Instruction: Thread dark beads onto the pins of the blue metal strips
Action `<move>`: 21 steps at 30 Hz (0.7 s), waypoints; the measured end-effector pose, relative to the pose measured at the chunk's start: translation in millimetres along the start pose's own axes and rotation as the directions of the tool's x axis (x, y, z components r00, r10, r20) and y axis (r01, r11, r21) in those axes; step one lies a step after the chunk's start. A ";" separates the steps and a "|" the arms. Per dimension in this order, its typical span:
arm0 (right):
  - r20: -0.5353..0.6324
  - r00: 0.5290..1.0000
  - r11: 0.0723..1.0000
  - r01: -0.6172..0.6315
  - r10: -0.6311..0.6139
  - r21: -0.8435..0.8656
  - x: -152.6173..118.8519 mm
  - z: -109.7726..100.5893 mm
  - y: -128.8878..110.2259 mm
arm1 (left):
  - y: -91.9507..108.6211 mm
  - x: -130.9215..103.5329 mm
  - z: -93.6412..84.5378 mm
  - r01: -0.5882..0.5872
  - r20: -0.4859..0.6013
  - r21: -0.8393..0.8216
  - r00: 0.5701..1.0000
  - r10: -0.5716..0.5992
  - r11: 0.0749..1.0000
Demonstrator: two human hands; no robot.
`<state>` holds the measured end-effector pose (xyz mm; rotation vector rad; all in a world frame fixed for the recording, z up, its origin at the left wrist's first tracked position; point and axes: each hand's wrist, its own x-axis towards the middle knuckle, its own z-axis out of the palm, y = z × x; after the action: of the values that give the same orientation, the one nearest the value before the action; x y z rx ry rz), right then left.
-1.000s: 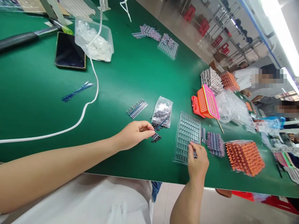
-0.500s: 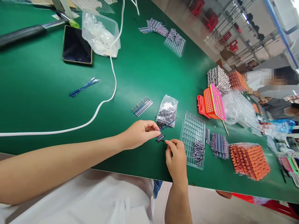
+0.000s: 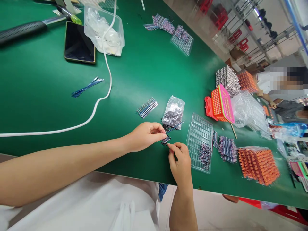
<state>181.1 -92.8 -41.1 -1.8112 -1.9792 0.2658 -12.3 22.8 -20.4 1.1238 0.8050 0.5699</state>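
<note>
Seen from the left hand, a tool with a ribbed black handle (image 3: 24, 31) and a pair of shiny, crossed blue strips (image 3: 88, 86) lie at ten o'clock; a flat, glossy phone (image 3: 80, 41) sits between ten and eleven, against a clear plastic tub (image 3: 104, 30). A smooth white cable (image 3: 92, 112) curves over the green tabletop (image 3: 130, 77).

A comb-like strip (image 3: 147, 107) lies at twelve. The left hand (image 3: 157, 132) pinches a thin blue strip (image 3: 175, 127), its free end jutting toward two o'clock, over the crinkled bag of dark beads (image 3: 173, 112). A dark beaded piece (image 3: 166, 140) is at three, just beside those fingertips.

The right hand (image 3: 169, 149) has its fingertips near the beaded piece, at about six; whether they grip anything, I cannot tell. Tabletop reaches down to its near edge, at six o'clock from this hand.

From the right hand, a clear tray of small moulded cells (image 3: 195, 134) stands at two, a narrow band of green between them, and a perforated basket (image 3: 222, 103) between one and two. At three come a striped stack (image 3: 227, 149) and a knobbly orange stack (image 3: 258, 165).
</note>
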 end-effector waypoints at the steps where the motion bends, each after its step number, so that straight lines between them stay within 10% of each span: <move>1: -0.013 1.000 1.000 -0.015 0.015 0.007 -0.1 -0.1 0.5 | 0.5 -0.5 0.2 0.004 -0.001 0.003 1.000 -0.004 1.000; 21: 0.086 0.995 0.999 -0.048 0.049 -0.013 15.6 3.0 -4.6 | 2.9 -1.6 2.0 0.001 0.001 0.045 1.000 -0.001 0.999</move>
<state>174.9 -77.6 -38.8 -1.8854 -2.0001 0.3551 -11.6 21.6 -16.8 1.1654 0.8206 0.5527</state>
